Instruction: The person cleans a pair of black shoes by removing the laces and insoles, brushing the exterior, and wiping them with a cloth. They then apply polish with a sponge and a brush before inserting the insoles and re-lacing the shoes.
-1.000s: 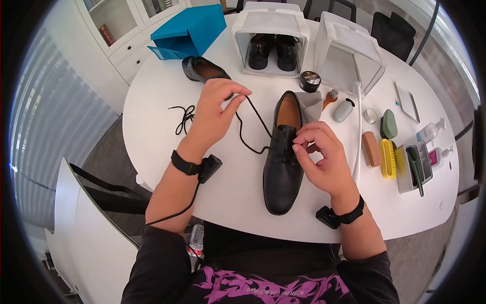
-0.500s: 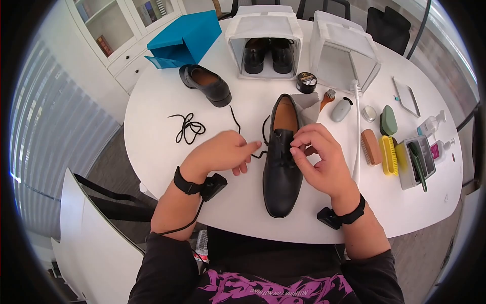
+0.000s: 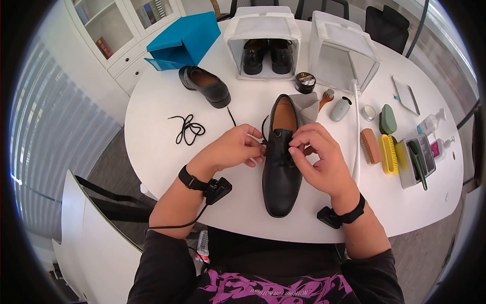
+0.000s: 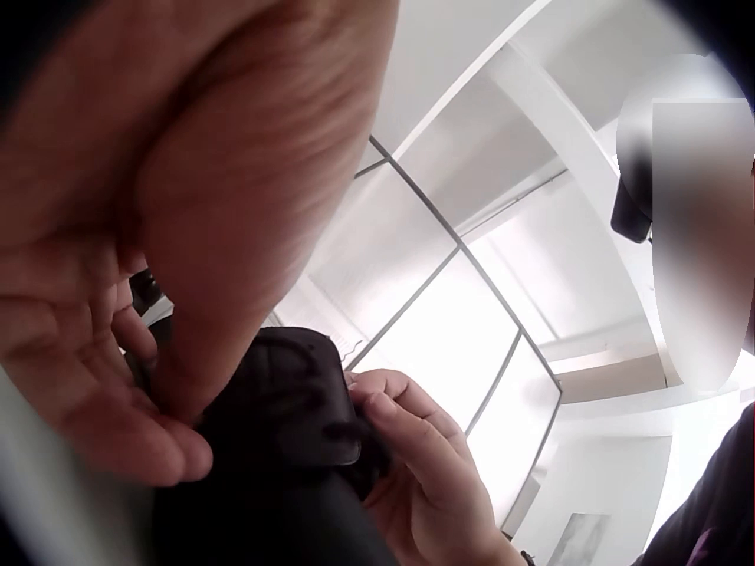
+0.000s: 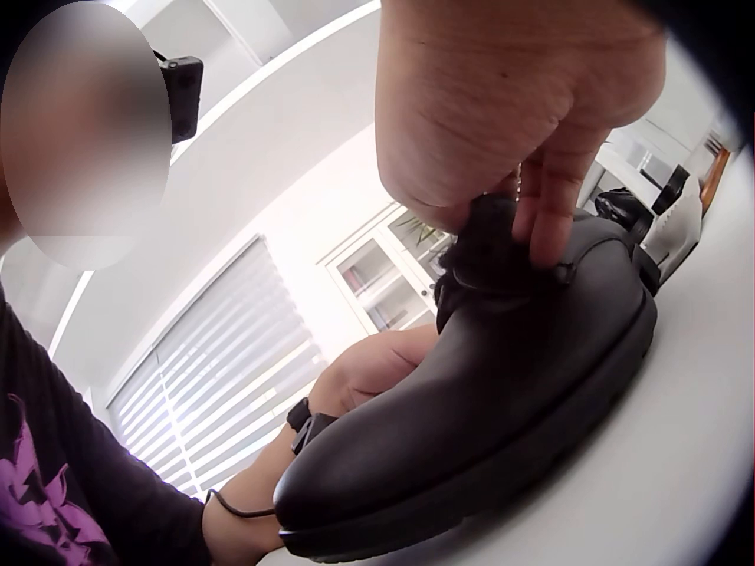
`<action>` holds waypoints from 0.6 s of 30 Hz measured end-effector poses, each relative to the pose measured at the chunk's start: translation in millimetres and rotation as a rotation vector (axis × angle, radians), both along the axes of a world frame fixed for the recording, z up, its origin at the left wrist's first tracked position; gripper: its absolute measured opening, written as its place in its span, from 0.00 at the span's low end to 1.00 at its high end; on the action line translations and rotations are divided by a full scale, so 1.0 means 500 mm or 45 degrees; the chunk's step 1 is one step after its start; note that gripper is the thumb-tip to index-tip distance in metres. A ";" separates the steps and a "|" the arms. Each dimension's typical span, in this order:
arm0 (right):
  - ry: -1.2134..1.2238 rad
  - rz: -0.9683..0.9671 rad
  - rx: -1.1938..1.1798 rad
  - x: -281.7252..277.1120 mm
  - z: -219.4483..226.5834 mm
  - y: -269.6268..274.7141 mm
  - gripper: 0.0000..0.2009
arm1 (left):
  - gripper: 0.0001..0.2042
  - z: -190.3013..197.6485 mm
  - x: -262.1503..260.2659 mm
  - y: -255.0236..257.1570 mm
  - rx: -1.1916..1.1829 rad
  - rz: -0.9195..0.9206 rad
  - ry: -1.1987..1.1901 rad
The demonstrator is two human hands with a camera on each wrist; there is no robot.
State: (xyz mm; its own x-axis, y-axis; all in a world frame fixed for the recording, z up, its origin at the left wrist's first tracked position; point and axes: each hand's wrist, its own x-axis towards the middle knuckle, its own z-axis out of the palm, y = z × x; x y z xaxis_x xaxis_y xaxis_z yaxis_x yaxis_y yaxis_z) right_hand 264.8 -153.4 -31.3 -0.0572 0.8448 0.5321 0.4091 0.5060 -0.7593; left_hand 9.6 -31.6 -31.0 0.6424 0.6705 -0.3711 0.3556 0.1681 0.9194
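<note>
A black leather lace-up shoe [image 3: 282, 177] lies sole down on the white table, toe towards me, with a tan insole. My right hand [image 3: 320, 157] pinches the shoe's lacing flap from the right side, thumb nearer the toe. In the right wrist view its fingers [image 5: 552, 218] bend over the raised flap. Just left of the shoe, my left hand [image 3: 239, 147] has loosely bent, separated fingers, their tips right by the eyelets. A black shoelace [image 3: 265, 126] loops out beside the opening. Another stretch of lace runs out behind the left hand.
A second black shoe [image 3: 205, 87] and a coiled lace [image 3: 190, 130] lie to the left. Behind stand a teal box [image 3: 185, 40], a white box [image 3: 260, 25] holding shoes, and another clear-fronted box [image 3: 344, 50]. Brushes [image 3: 389, 154], a polish tin [image 3: 305, 82] and bottles [image 3: 430, 121] sit right.
My left hand has let go of the lace it pulled up to the left, dropped, then moved in to the shoe's left side. The right hand stays at the flap.
</note>
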 end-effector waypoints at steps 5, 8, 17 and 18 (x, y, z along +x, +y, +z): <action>0.022 -0.002 0.002 0.000 0.000 0.000 0.06 | 0.19 -0.039 0.007 0.022 -0.011 0.084 -0.031; 0.021 -0.012 0.009 0.001 0.003 -0.002 0.06 | 0.19 0.003 0.013 0.011 -0.134 0.153 0.021; 0.038 0.001 -0.009 0.002 0.000 -0.002 0.05 | 0.21 -0.010 0.001 0.013 0.005 0.026 -0.005; 0.040 -0.001 -0.016 0.001 0.000 -0.003 0.04 | 0.22 -0.004 0.000 0.012 0.029 0.057 0.042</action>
